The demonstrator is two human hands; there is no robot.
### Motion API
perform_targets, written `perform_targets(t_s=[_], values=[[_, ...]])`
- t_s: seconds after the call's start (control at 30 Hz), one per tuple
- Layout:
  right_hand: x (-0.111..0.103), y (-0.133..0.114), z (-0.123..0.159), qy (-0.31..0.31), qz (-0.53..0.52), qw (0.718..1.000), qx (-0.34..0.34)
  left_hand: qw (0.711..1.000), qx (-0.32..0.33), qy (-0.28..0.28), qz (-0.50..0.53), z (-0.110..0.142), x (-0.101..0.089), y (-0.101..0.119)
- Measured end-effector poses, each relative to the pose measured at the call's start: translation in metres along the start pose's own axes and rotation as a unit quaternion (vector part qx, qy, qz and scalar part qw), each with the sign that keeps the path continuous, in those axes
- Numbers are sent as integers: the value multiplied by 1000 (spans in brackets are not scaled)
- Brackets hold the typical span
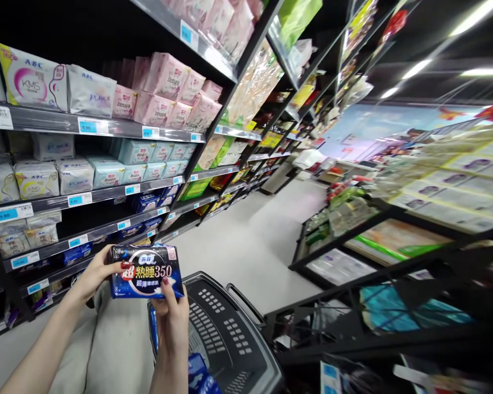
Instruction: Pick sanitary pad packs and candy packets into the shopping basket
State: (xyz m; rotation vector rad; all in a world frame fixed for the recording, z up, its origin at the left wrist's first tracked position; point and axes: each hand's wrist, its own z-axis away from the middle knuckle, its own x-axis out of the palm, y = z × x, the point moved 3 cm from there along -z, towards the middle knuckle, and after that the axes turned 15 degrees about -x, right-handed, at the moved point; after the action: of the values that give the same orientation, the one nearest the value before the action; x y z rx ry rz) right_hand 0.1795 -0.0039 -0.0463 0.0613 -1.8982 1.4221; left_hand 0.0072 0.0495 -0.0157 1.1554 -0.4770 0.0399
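Note:
A dark blue pack of sanitary pads (145, 272), marked 350 on its front, is held level between my two hands. My left hand (98, 273) grips its left end, thumb lying across the front. From below and the right, my right hand (173, 303) closes round the other end with the thumb on the printed face. Just beneath and to the right stands a dark plastic shopping basket (230, 334) with slotted walls. Some blue packs (201, 375) lie at its near side, partly hidden by my right forearm.
Shelves of pad packs (160, 109) with price labels (93, 126) line the left side. A pale floor aisle (246, 230) runs ahead. Black display racks (378, 257) with boxed goods stand to the right, blurred in part.

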Motion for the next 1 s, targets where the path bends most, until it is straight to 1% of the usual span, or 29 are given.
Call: perform_targets(t_s=[0.17,0.3,0.43,0.53,0.7,0.83,0.9,1.0], values=[[0,-3,2,-18,6,1000,1,1000,6,-4,8,3,0,2],[-5,-7,4,-54,11,998,-12,1000,15,-1,22,4,-2,3],[-9,-15,7,-95,24,995,-25,998,54,-30,19,7,0,7],[-12,-19,9,-111,36,992,-38,996,84,-34,19,11,0,9],[-15,-18,8,-130,56,988,-64,992,110,-53,13,14,-1,12],[-16,-18,8,-137,65,985,-78,991,116,-61,11,15,-1,14],[-16,-20,8,-147,72,982,-92,990,122,-72,4,17,-2,15],[-18,-21,9,-158,76,978,-116,984,148,-84,-44,21,-6,17]])
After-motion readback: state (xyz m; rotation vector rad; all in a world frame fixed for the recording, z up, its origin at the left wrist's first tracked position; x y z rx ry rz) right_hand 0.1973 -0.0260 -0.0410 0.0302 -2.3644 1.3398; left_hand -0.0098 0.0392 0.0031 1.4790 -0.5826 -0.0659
